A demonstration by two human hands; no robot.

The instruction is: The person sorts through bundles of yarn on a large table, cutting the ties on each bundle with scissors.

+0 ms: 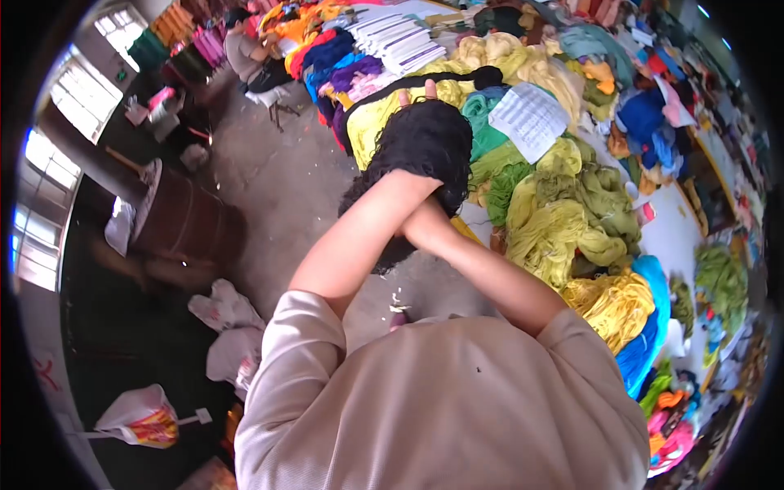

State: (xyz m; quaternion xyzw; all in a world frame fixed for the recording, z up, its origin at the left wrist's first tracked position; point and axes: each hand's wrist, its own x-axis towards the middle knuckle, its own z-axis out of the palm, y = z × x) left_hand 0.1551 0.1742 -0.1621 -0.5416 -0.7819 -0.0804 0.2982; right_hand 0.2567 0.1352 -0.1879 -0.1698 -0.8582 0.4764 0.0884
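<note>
A thick bundle of black yarn (420, 139) hangs in front of my body, beside the heaped table. My forearms cross just below it, the left one on top. Black strands cover most of my left hand (430, 89); two fingertips, apparently of this hand, poke out past the far edge of the bundle. My right hand (411, 232) goes in beneath the left wrist, and its fingers are hidden by the yarn and the left arm. Yellow yarn (365, 131) and a long black strip (425, 79) lie just beyond the bundle.
Colourful yarn heaps cover the table, with green skeins (563, 200), a written paper sheet (529, 121) and stacked white strips (398, 42). A person (247, 51) sits at the far left end. At left stand a brown drum (188, 216) and white bags (234, 351).
</note>
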